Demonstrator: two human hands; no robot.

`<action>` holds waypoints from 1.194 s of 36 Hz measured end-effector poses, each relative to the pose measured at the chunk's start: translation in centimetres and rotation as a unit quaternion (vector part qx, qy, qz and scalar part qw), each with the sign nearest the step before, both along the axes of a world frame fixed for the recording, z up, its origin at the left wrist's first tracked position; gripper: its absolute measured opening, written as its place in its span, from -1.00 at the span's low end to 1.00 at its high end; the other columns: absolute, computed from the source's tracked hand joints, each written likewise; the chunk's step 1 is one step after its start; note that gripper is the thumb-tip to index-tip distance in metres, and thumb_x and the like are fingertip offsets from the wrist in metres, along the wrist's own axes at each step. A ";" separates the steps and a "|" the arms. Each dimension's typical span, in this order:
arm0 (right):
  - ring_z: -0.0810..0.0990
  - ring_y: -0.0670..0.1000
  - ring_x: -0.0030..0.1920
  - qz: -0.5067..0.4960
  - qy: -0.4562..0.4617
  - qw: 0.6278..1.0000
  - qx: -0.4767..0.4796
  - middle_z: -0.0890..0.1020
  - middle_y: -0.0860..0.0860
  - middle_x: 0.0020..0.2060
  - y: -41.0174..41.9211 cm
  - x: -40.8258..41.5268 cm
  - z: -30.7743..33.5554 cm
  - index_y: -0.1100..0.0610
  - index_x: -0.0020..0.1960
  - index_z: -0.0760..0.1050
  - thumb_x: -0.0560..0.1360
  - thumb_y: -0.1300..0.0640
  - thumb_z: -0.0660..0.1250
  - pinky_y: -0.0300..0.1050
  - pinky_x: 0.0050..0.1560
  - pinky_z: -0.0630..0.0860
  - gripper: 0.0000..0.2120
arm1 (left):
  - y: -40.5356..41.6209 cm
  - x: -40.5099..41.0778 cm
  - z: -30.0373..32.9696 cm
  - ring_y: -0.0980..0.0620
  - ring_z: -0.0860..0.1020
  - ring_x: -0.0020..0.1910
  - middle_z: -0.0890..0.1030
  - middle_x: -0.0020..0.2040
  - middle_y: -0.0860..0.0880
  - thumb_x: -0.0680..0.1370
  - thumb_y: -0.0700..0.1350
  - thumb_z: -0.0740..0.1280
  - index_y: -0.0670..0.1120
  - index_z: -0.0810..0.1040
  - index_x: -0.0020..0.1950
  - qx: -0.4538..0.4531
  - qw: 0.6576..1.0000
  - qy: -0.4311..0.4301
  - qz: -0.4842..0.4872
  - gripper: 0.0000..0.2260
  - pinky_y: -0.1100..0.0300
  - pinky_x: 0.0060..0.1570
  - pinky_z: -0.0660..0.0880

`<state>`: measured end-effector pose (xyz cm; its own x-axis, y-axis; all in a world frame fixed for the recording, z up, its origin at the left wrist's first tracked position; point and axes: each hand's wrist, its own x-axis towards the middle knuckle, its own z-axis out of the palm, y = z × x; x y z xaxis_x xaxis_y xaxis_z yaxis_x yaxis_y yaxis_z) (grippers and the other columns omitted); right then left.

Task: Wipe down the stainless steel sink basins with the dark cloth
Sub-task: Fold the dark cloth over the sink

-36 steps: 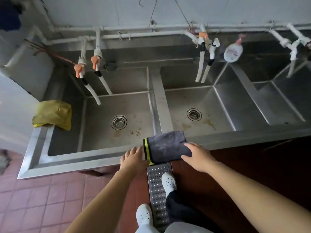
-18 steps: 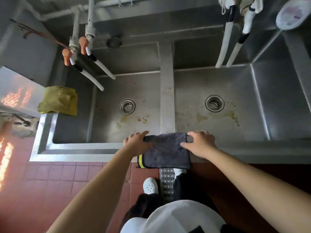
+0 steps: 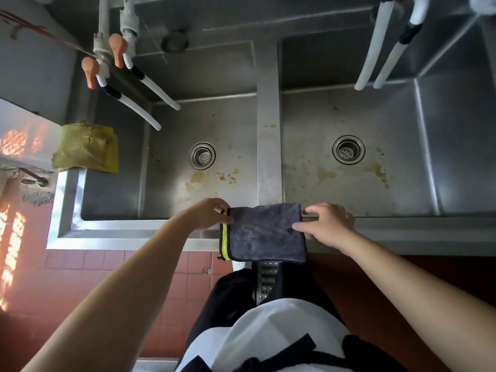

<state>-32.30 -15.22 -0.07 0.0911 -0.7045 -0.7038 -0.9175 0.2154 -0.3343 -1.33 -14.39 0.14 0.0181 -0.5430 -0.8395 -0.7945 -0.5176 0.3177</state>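
A dark grey cloth point(image 3: 264, 232) with a yellow-green edge hangs folded over the front rim of the steel sink, where the divider meets it. My left hand point(image 3: 210, 216) pinches its left edge. My right hand point(image 3: 328, 224) grips its right edge, thumb on top of the fabric. The left basin point(image 3: 171, 170) and the right basin point(image 3: 349, 183) lie behind it, both with yellowish stains around their drains point(image 3: 201, 155) point(image 3: 348, 149).
A yellow rag point(image 3: 86, 147) lies on the sink's left rim. Taps with orange handles point(image 3: 104, 60) and white spouts reach over the left basin; two white spouts point(image 3: 381, 52) hang over the right one. A third basin point(image 3: 461, 146) is at far right. Red floor tiles and a metal grate lie below.
My head has come closer over the sink. Both hands have moved from resting beside the cloth to holding its left and right edges on the rim.
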 end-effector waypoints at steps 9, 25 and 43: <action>0.48 0.15 0.25 -0.075 0.010 0.991 -0.110 0.62 0.01 0.16 1.5 3.1 0.1 -0.05 0.00 0.59 0.38 -0.10 0.50 0.06 0.27 0.36 -0.75 | 0.9 -0.1 -1.1 -0.06 0.50 -0.02 0.58 0.04 -0.12 0.45 -0.12 0.52 -0.03 0.51 -0.08 -0.066 0.995 0.066 0.042 -0.80 0.08 -0.03 0.43; 0.70 0.13 -0.01 -0.306 -0.367 0.840 -0.258 0.70 0.09 -0.05 7.8 5.7 12.5 0.06 0.09 0.52 0.58 0.25 0.34 0.01 -0.14 0.63 -0.86 | 4.4 3.2 11.1 0.01 0.56 -0.16 0.58 -0.14 -0.02 0.60 -0.17 0.35 -0.06 0.48 0.04 -0.241 0.835 0.453 0.199 -0.93 -0.08 -0.22 0.56; 0.66 0.10 0.14 -0.416 -0.355 0.824 -0.147 0.55 0.00 0.33 12.8 8.9 10.9 -0.12 0.31 0.54 0.45 0.28 0.47 0.38 0.05 0.58 -0.49 | 6.3 4.5 7.8 -0.10 0.66 -0.06 0.62 0.11 -0.12 0.48 -0.50 0.31 0.04 0.62 0.22 -0.133 0.856 0.464 0.184 -0.48 0.01 -0.17 0.64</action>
